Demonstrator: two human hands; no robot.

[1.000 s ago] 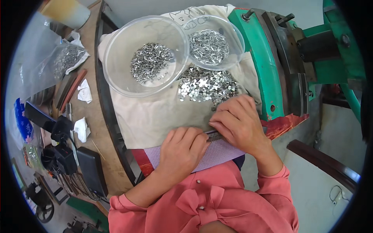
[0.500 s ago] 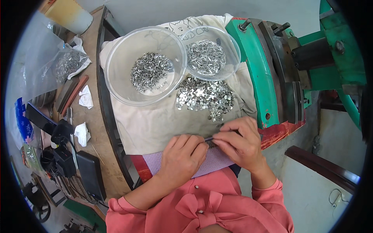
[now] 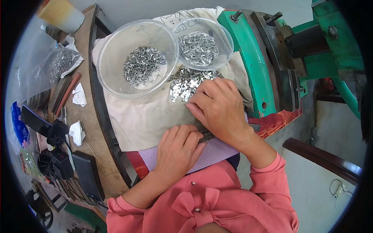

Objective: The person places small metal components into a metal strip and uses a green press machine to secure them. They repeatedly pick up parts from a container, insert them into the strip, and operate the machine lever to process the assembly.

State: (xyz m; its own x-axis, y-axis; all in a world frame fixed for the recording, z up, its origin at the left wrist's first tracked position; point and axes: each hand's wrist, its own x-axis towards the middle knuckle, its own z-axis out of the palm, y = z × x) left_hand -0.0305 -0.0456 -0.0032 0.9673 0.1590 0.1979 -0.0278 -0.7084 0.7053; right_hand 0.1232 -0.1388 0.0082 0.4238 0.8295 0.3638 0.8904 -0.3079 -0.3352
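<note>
- Head view: left hand (image 3: pixel 179 149) curled palm-down at the near edge of the off-white cloth (image 3: pixel 143 116), fingers closed on a narrow dark metal strip (image 3: pixel 206 135); only a short end of the strip shows, between the two hands.
- Right hand (image 3: pixel 218 106) lies flat, fingers together, reaching forward; fingertips rest at the near edge of the loose pile of small shiny metal pieces (image 3: pixel 186 83) on the cloth. Cannot tell if it pinches any piece.
- Pile sits mid-cloth, just in front of the two bowls.
- Large clear plastic bowl (image 3: pixel 112 50) at the far left of the cloth, holding small grey metal clips (image 3: pixel 142 70).
- Smaller clear plastic bowl (image 3: pixel 227 42) touching its right side, holding bright metal pins (image 3: pixel 199 47).
- Lilac checked fabric (image 3: pixel 211 153) under the hands at the near edge.
- Green cast machine frame (image 3: pixel 252 66) just right of the cloth, red base below it.
- Wooden bench (image 3: pixel 83 116) to the left: clear plastic bag of metal parts (image 3: pixel 60 62), black devices near its near corner.
</note>
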